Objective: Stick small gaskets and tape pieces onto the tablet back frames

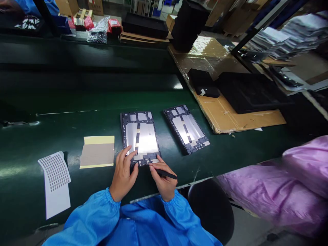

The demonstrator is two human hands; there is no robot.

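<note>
A tablet frame (148,136) with silver plates and a dark rim lies in front of me on the green bench, on top of what looks like another. The fingers of my left hand (124,174) are spread and rest on its lower left part. My right hand (164,179) pinches a thin black tool (166,174), perhaps tweezers, its tip at the frame's lower edge. To the right lies a second tablet frame (191,128), slightly turned. Left of my hands are a grey-brown sheet with yellow edges (97,152) and a white sheet of small dark stickers (55,171).
Cardboard (230,119) covers the bench at right, bearing a black box (202,82) and a black tray (251,90). Black trays (189,24) are stacked behind. Pink cloth (276,191) and a black stool (212,208) are at lower right. A person's blue sleeve (50,7) shows at upper left.
</note>
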